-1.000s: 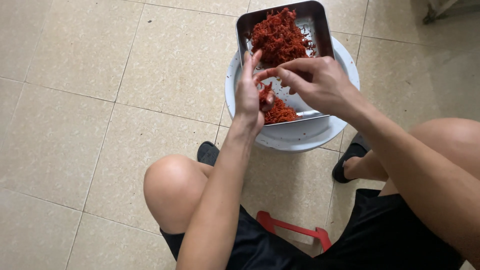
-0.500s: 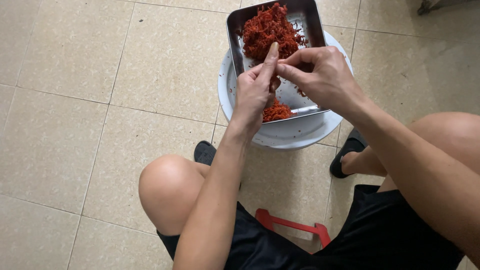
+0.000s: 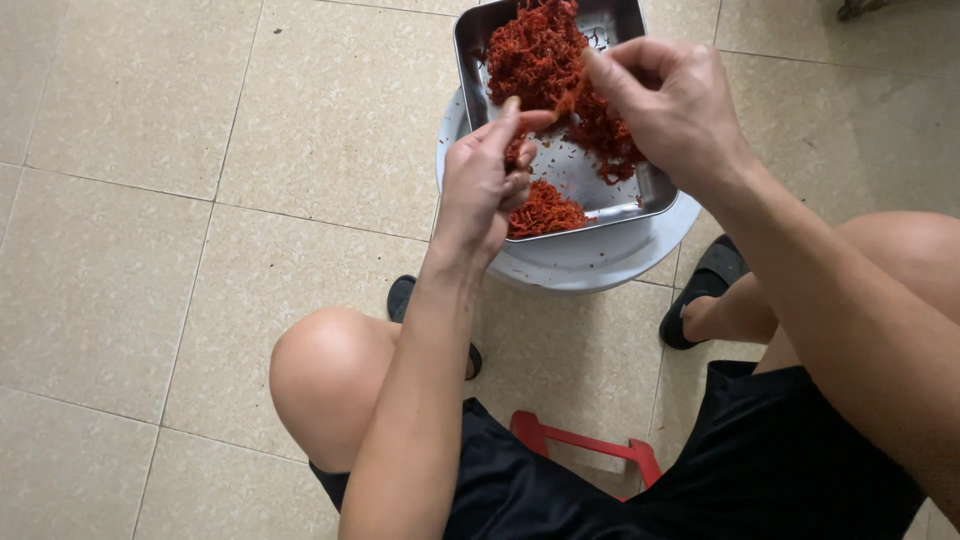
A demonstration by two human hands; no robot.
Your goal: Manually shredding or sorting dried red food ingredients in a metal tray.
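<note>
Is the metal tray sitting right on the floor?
No, the metal tray of red shreds rests on a white round tub, above the tiles.

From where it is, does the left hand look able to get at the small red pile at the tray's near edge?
Probably yes: the left hand hovers beside the small red pile in the metal tray, with nothing between.

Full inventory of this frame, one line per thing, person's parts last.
metal tray: 1, silver, on the white basin
red shreds: large heap at tray's far end, small pile at its near edge
white basin: 1, on the tiled floor, under the tray
red stool: 1, partly hidden under the person
black sandals: 2, on the feet, near the basin
tiled floor: beige
left hand: pinching a red piece over the tray
right hand: pinching the same piece
</note>
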